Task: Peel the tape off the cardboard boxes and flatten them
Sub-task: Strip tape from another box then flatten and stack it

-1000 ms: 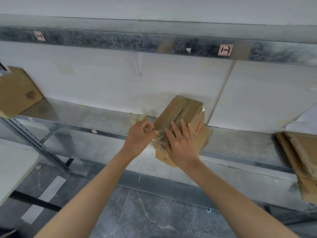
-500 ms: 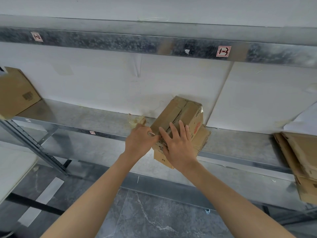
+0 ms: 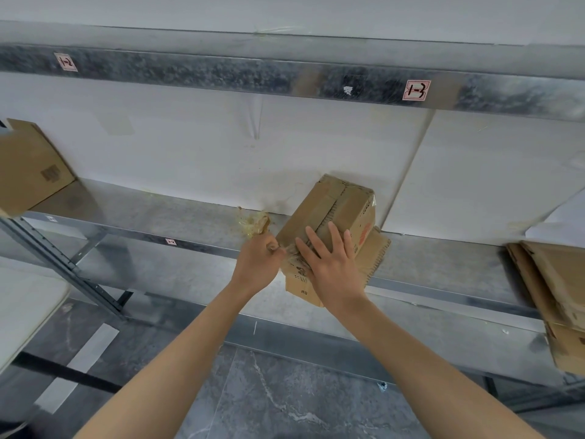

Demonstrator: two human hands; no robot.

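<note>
A small brown cardboard box (image 3: 340, 204) lies tilted on the metal shelf (image 3: 152, 213), with its lower flaps hanging over the front edge. My right hand (image 3: 332, 264) presses flat on the box's near face, fingers spread. My left hand (image 3: 258, 264) is at the box's left edge and pinches a strip of clear tape (image 3: 286, 252) that runs from the box. A crumpled wad of peeled tape (image 3: 254, 224) lies on the shelf just behind my left hand.
Flattened cardboard pieces (image 3: 557, 289) are stacked at the shelf's right end. Another brown box (image 3: 30, 166) leans at the far left. An upper shelf beam (image 3: 285, 77) with labels runs overhead. A white table edge (image 3: 28, 305) is at lower left, above grey floor.
My left hand has moved up and in against the box's left edge and closed on the tape. My right hand stays pressed on the box. The view has shifted slightly.
</note>
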